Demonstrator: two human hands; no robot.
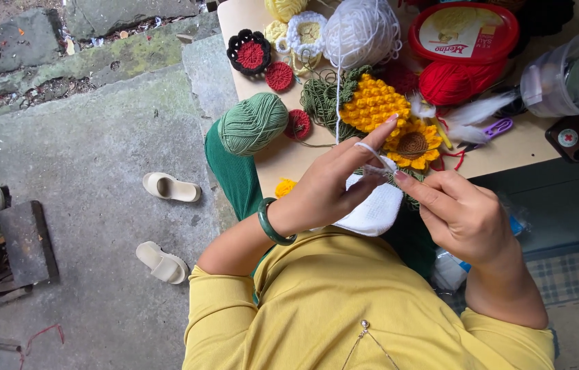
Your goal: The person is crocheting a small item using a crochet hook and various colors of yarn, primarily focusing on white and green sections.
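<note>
Two hands, left hand (327,188) and right hand (457,216), both pinching flat white crochet piece (375,209).

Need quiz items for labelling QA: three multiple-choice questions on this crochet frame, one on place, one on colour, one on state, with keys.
1. Where does the green yarn ball sit?
A. on the table's left corner
B. on the stone floor
C. in the clear tub

2. What colour is the bangle on the left wrist?
A. red
B. green
C. white

3. What is the left hand doing?
A. resting flat on the table
B. holding scissors
C. pinching white yarn at the white crochet piece

Key:
1 A, the ball lies on the table near its left corner, beside the small red rounds.
2 B, a dark green ring circles the wrist.
3 C, its fingers are raised with white strand looped over them, meeting the right hand above the white piece.
</note>
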